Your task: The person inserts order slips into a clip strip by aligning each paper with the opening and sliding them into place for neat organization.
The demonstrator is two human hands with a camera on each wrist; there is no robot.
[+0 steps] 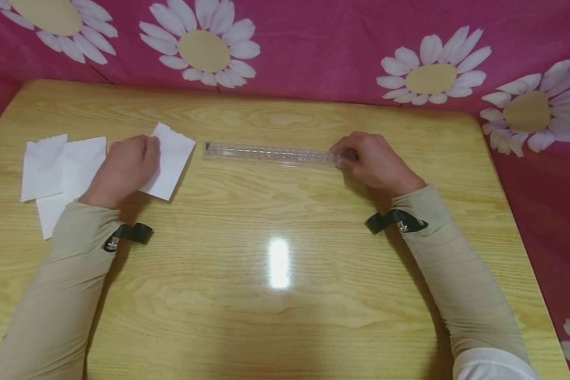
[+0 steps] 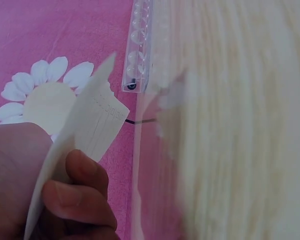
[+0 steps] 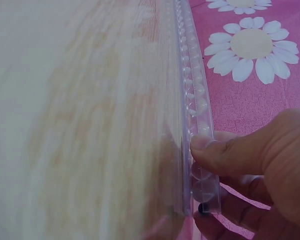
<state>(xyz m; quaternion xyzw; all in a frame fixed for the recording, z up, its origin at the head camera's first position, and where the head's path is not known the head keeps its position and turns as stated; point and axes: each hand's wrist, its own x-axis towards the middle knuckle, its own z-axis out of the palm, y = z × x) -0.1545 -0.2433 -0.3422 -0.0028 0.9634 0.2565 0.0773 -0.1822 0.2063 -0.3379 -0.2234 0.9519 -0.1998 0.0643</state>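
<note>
A white paper slip [image 1: 173, 158] is pinched by my left hand [image 1: 123, 171] at the left of the table. The left wrist view shows the slip [image 2: 100, 125] standing up between thumb and fingers, with faint print on its inner side. My right hand [image 1: 372, 161] grips the right end of a long, narrow clear plastic case [image 1: 266, 153]. A row of clear round beads shows inside the case, with a small dark bead near its end, in the right wrist view. Thumb and fingers [image 3: 222, 155] close on the two sides of the case there.
Two more white paper slips, one [image 1: 43, 171] overlapping the other [image 1: 83, 158], lie by my left hand. All of this is on a glossy wood-grain table [image 1: 275, 211]. A pink cloth [image 1: 313, 53] with white flowers hangs behind the table's far edge.
</note>
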